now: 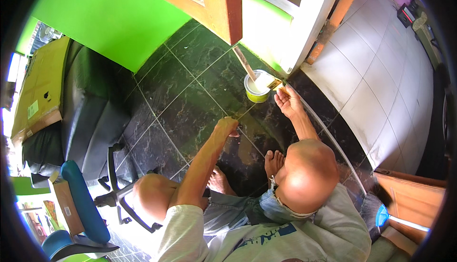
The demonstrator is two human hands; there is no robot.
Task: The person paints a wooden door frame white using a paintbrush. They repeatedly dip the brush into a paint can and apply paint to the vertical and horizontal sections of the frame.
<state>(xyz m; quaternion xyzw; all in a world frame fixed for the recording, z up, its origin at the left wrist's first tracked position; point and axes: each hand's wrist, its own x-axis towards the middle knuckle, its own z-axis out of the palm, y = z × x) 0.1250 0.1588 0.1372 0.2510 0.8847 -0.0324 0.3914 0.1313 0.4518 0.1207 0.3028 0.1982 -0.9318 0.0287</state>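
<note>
An open paint can (257, 95) with a yellow-green side and whitish paint inside stands on the dark tiles. A wooden stick (243, 62) leans in it, its upper end sticking out. In my right hand (289, 103) is a paintbrush (274, 84), pinched by its handle, with its bristle end over the can's right rim. How much paint the bristles carry I cannot make out. My left hand (227, 125) hangs in front of my knees, left of the can and apart from it. Its fingers are curled in, and nothing sticks out of them.
Above the can hangs the corner of an orange-brown wooden door (228, 9), near a white door frame (309, 29). A black sofa (90, 90) bearing a flat carton (40, 88) stands left. A swivel chair base (114, 195) is behind my left knee, and a broom (381, 214) lies right.
</note>
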